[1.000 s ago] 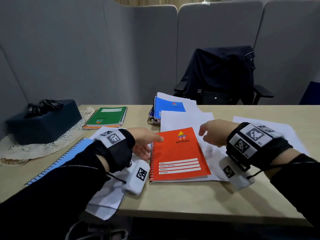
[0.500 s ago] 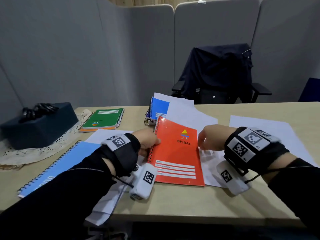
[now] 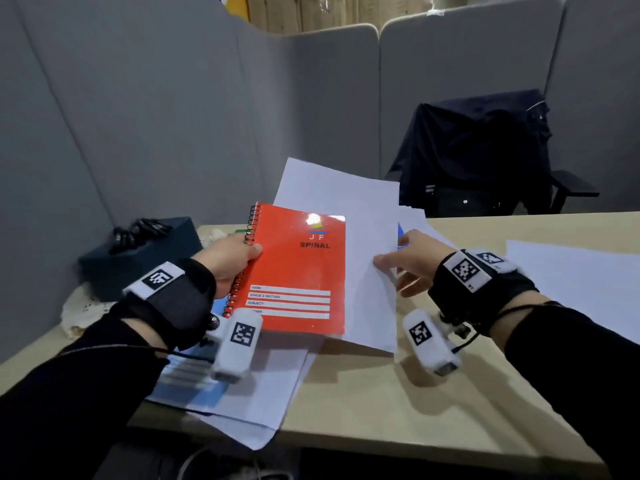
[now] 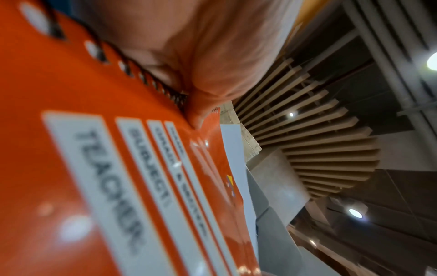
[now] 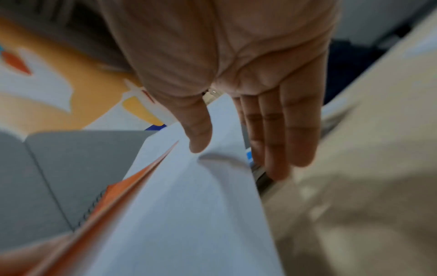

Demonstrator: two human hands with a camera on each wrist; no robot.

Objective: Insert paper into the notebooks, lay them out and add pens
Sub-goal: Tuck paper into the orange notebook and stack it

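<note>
Notebook point(image 3: 298, 268) now lifted off counter point(image 3: 398, 393), left hand point(image 3: 232, 261) pinching its spiral edge; right hand point(image 3: 412, 265), fingers spread, steadies protruding paper point(image 3: 370, 271). Insertion looks underway.

- Table point(image 3: 398, 403): tan top, directly before you.
- Box point(image 3: 138, 261): dark blue, far left, resting on a lace doily point(image 3: 81, 311).
- Chair point(image 3: 485, 161): draped in dark cloth, behind the table.
- Grey partitions point(image 3: 138, 116) around you.
</note>
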